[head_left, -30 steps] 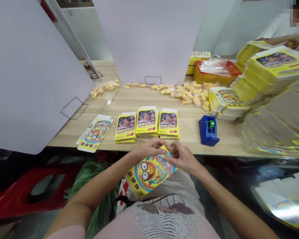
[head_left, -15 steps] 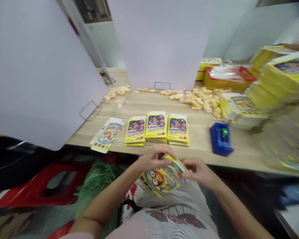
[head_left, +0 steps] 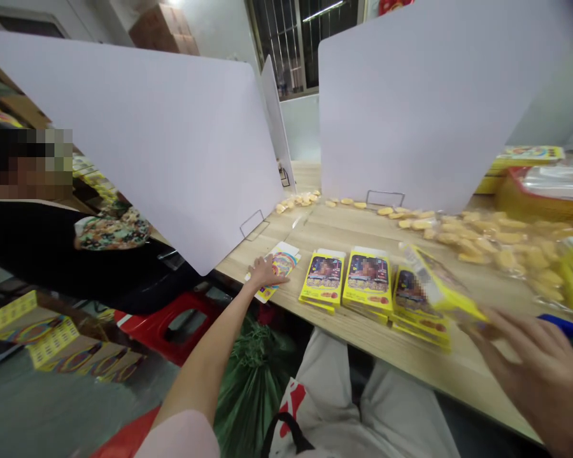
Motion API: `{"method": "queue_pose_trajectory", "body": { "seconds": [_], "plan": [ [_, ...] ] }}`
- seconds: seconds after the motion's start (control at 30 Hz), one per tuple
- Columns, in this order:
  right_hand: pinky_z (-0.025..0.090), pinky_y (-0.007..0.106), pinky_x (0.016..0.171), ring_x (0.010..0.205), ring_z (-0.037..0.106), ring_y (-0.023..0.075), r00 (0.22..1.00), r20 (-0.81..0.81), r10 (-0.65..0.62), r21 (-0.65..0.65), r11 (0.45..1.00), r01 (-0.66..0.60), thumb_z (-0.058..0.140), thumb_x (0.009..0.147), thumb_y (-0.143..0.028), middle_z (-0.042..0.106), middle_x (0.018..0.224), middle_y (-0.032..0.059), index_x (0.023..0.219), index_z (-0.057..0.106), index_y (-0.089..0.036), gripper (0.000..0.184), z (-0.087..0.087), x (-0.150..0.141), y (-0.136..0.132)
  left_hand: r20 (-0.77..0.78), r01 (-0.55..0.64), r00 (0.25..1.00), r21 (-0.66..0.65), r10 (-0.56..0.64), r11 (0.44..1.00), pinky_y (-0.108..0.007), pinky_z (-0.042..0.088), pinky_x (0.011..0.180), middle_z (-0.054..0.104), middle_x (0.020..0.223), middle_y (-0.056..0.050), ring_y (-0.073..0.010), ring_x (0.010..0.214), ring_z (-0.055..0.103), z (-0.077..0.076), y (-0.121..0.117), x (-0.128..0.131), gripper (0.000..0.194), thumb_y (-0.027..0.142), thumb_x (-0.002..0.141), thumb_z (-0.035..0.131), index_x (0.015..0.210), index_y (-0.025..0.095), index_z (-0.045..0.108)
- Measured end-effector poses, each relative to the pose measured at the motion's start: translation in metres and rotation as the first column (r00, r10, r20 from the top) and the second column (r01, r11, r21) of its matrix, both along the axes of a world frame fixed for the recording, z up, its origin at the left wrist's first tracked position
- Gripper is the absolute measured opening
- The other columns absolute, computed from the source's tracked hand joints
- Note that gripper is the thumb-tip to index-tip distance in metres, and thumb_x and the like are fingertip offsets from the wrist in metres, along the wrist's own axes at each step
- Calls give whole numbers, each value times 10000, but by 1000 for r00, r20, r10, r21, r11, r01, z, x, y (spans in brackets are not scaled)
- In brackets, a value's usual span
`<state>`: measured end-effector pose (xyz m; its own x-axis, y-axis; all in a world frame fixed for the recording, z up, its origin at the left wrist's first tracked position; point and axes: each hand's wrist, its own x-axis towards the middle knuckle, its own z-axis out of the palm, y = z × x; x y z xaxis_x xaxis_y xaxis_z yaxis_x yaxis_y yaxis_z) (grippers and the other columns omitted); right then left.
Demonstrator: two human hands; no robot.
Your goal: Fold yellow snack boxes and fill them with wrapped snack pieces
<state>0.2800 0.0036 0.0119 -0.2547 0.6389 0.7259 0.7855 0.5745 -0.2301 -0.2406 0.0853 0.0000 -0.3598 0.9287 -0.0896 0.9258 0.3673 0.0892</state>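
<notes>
My left hand point(head_left: 266, 272) reaches out to the table's near edge, fingers spread over the printed flat cartons point(head_left: 285, 257) there. At the right, my right hand point(head_left: 537, 362) grips one end of a yellow cardboard box point(head_left: 451, 289). That box is tilted above the rightmost of three short stacks, partly covering it; whether it touches the stack I cannot tell. These yellow box stacks stand in a row: left stack point(head_left: 322, 278), middle stack point(head_left: 367, 280) and right stack point(head_left: 420, 312). Each shows a printed picture on top.
Small wrapped yellow pieces point(head_left: 496, 238) lie along the back of the wooden table point(head_left: 310, 226). White divider boards point(head_left: 172, 146) stand on it. A red-rimmed basket point(head_left: 549, 191) is at the right. Another person point(head_left: 42, 248) sits at the left, near a red stool point(head_left: 176, 327).
My view has swung left. My hands have parted: the left went to the flat cartons, while the right carried the box from my lap to above the right stack.
</notes>
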Motion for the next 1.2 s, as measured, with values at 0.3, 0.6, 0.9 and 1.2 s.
{"method": "queue_pose_trajectory", "body": {
  "seconds": [0.3,0.6,0.9,1.2],
  "plan": [
    [497,442,873,1042,605,297,997,63,35,-30,999,-33,599,892,-394,597,1200,147,1221,591,-187,389,-40,-26,14,-28,78,996,-106,-81,991,-533,414,931,554,1261,-210,-397,1182,509,1,7,-3,945,657,557,698,1327,191,413],
    [491,472,943,1097,592,295,997,-55,61,-101,993,-66,592,893,-335,585,1237,135,1268,582,-207,397,-33,-35,-13,-20,111,993,-80,-113,991,-436,478,826,659,1091,-185,-374,1007,630,23,16,2,797,517,571,711,1230,139,469],
    [569,389,854,935,687,240,834,-534,140,-333,872,-360,666,843,-298,709,1041,80,1040,693,-240,206,-9,-100,-50,182,211,913,555,-365,805,-390,473,944,550,1231,-128,-284,1112,564,63,-60,36,810,350,592,717,1307,154,390],
    [534,420,925,1016,675,267,297,-954,-37,-297,236,-925,795,709,-450,711,1110,83,1094,645,-213,477,-2,-175,-52,322,346,613,711,-722,612,-435,457,971,457,1220,-119,-301,1141,491,50,-156,171,925,243,535,740,1359,191,322]
  ]
}}
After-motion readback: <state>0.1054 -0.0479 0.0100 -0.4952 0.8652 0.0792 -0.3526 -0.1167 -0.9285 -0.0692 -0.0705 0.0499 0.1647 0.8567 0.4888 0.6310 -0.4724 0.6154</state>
